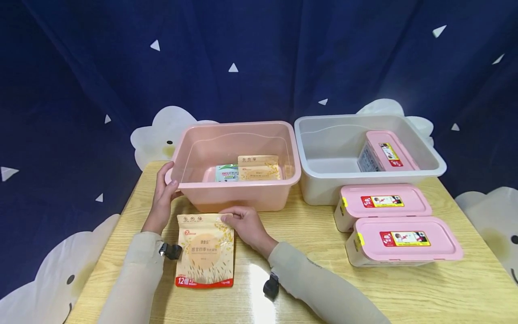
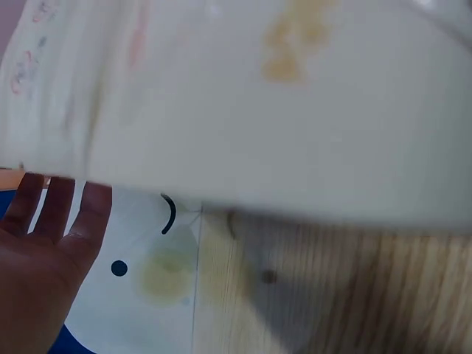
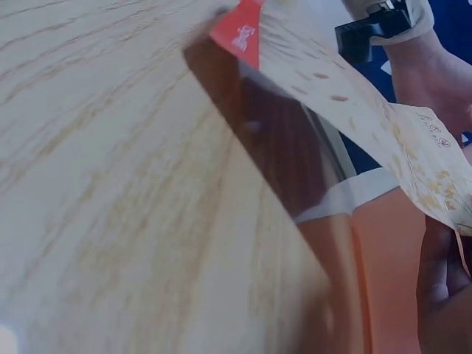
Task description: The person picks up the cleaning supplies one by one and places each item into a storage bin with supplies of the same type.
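Observation:
My right hand [image 1: 250, 227] pinches the top right corner of a cream stand-up pouch [image 1: 205, 252] with a red bottom band. The pouch hangs tilted above the wooden table, as the right wrist view shows, its printed front facing up. At the pink bin [image 1: 234, 191], my left hand [image 1: 161, 198] holds the front left corner of the rim. Pouch film hides the left fingertips in the left wrist view. Inside the bin lie another cream pouch [image 1: 259, 170] and a green-and-white packet [image 1: 227, 173].
Right of the pink bin stands a white bin [image 1: 319, 174] with a pink-lidded box [image 1: 389, 150] inside. Two more pink-lidded boxes [image 1: 386, 201] [image 1: 408, 238] stand in front of it on the wooden table [image 1: 315, 270]. A dark blue curtain [image 1: 259, 36] hangs behind.

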The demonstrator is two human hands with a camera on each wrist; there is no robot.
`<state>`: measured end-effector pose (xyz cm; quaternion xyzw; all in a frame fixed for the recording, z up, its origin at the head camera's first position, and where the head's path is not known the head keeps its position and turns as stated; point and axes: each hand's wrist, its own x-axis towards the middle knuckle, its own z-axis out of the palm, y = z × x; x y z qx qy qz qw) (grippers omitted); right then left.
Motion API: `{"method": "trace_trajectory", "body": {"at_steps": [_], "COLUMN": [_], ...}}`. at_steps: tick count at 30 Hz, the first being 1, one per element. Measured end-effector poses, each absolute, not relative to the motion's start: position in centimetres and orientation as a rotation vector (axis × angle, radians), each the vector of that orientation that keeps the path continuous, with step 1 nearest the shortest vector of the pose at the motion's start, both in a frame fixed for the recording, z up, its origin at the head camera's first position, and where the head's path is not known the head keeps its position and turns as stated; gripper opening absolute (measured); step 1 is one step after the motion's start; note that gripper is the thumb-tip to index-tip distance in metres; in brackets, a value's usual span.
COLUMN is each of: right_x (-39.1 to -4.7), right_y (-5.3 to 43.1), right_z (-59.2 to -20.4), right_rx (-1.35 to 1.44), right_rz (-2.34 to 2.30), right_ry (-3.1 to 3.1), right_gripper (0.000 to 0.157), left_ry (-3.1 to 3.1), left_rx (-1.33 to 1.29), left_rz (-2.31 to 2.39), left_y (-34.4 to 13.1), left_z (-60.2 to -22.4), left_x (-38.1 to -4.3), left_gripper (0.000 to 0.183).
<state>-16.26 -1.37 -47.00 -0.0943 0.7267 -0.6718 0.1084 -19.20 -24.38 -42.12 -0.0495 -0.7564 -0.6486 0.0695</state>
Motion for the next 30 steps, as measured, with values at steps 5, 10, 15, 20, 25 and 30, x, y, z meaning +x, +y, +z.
{"method": "trace_trajectory", "body": {"at_steps": [5, 10, 15, 20, 25, 30], "right_x": [-16.4, -15.7, -15.5, -15.5, -15.6, -15.6], "right_y": [-0.5, 0.7, 1.2, 1.9, 2.4, 2.9], "right_z": [-46.0, -43.5, -42.2, -41.4, -40.9, -40.3], "right_rx": [-0.279, -0.271, -0.321, -0.399, -0.449, -0.509], "right_rz": [-2.006, -2.017, -2.010, -2.020, -2.019, -2.033], "right_ry": [2.106, 2.118, 2.195, 2.226, 2.245, 2.273], "right_gripper": [0.016, 0.017, 0.016, 0.016, 0.016, 0.016], "left_ry": [-2.284, -2.327, -2.346, -2.336, -2.356, -2.352], "left_rx": [-0.174, -0.174, -0.143, -0.133, -0.109, -0.102], "left_rz": [-1.952, -1.919, -1.905, -1.907, -1.895, -1.897], "left_y": [-24.1, -24.3, -24.4, -23.7, -23.6, -24.1], "left_z": [-41.1, -41.5, -41.4, -40.4, -40.4, -41.3], "left_x": [-18.8, -19.0, -18.9, -18.2, -18.1, -18.7], "left_gripper": [0.051, 0.050, 0.050, 0.051, 0.051, 0.050]}}
